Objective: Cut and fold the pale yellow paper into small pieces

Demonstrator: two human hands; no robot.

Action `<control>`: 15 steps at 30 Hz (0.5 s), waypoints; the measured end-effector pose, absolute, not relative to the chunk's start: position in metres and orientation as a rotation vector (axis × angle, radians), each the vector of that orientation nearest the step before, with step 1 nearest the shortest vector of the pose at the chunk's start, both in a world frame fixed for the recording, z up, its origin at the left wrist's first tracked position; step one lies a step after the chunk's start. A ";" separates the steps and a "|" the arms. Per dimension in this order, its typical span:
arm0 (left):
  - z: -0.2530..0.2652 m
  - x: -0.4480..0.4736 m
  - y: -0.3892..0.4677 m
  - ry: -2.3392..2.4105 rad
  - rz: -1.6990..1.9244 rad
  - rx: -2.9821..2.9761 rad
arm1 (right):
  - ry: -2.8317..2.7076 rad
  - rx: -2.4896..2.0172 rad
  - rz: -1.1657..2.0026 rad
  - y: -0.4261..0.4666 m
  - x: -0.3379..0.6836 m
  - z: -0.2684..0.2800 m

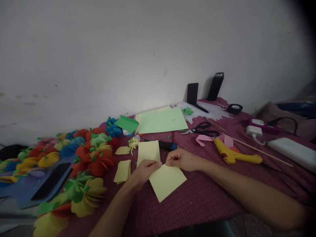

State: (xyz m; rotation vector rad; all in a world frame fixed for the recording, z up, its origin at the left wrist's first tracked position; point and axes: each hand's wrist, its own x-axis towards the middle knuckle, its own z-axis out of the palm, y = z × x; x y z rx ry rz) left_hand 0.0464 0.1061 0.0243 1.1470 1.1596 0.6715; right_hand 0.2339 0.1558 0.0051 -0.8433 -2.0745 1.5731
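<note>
A pale yellow sheet of paper (167, 182) hangs tilted between my two hands, one corner pointing toward me. My left hand (145, 171) pinches its upper left edge, while my right hand (181, 159) pinches it near the top corner. Just behind lies another yellow paper piece (148, 151), partly covered by my left hand. To the left sits a small stack of yellow paper (122, 171), with a cut yellow piece (122, 150) and curly yellow scraps (133, 143) beyond it. A dark cutter-like tool with a blue end (168, 145) rests behind my right hand.
Colourful paper flowers (101, 161) crowd the left side. Green sheets (163, 120) lie at the back. On the right are black scissors (202, 129), a yellow glue gun (229, 153), a thin stick (249, 142), and a white power bank-like box (292, 152). A black bottle (215, 87) stands by the wall.
</note>
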 end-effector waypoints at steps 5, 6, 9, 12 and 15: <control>0.019 0.046 0.107 1.178 0.616 1.200 | -2.133 -0.852 1.541 0.156 0.234 0.002; 0.018 0.046 0.107 1.182 0.613 1.208 | -2.139 -0.847 1.538 0.157 0.234 0.002; 0.017 0.047 0.109 1.205 0.610 1.218 | -2.152 -0.856 1.522 0.158 0.235 0.004; 0.017 0.047 0.110 1.248 0.604 1.230 | -2.118 -0.898 1.548 0.160 0.237 0.008; 0.019 0.045 0.111 1.257 0.605 1.260 | -2.057 -0.904 1.607 0.165 0.242 0.012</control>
